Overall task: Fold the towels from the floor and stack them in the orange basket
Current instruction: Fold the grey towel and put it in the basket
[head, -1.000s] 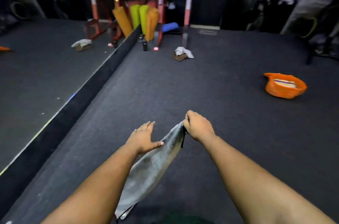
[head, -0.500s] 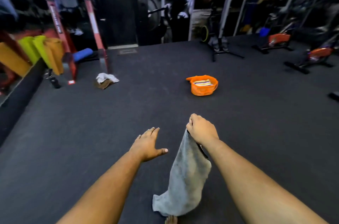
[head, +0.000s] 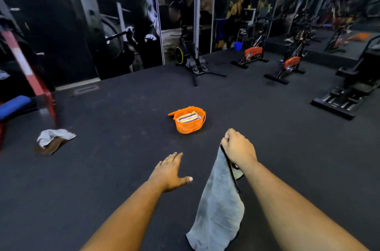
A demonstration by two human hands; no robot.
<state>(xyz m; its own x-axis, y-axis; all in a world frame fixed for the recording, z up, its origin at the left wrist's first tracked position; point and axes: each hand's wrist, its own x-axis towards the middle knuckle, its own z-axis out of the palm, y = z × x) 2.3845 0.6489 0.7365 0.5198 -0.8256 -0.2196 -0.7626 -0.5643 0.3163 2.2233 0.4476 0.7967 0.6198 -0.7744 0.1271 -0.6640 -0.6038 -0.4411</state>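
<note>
From the head camera: the right hand [head: 238, 148] clenches the top edge of a grey towel [head: 218, 209] that hangs down. The left hand [head: 170, 172] hovers beside it, fingers straight, holding nothing. Ahead on the dark floor [head: 102, 168] sits the orange basket [head: 189, 125] with a striped folded towel [head: 188, 117] inside; white and brown towels [head: 53, 140] lie crumpled far left.

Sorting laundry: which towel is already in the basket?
The striped towel, lying inside the orange basket; the grey towel hangs from the right hand.

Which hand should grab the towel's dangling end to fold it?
Probably the left hand: it is open and free beside the grey towel, while the right hand already pinches its top.
</note>
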